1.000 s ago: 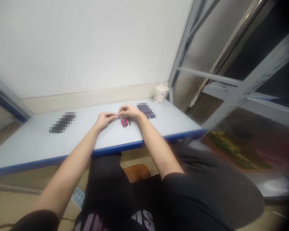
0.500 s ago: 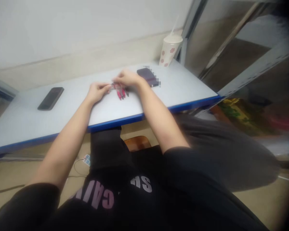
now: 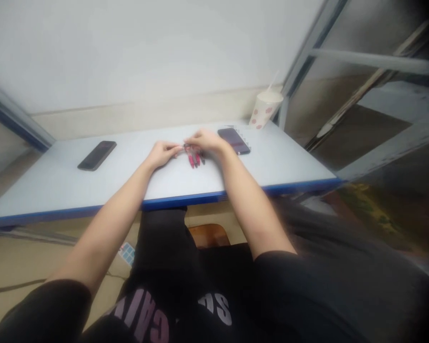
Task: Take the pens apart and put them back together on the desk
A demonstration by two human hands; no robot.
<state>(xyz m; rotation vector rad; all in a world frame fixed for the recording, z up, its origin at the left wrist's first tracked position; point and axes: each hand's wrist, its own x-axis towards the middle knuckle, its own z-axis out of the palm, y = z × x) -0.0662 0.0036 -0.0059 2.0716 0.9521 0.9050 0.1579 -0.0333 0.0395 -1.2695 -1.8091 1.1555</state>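
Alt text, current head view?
A person's left hand and right hand nearly meet by slim red and dark pen-like items on a pale, blue-edged table. Black rectangular phone at left; flat dark rectangle and white, red-spotted cup at right.

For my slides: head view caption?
Left hand and right hand at slim red and dark pieces on a blue-edged white table.
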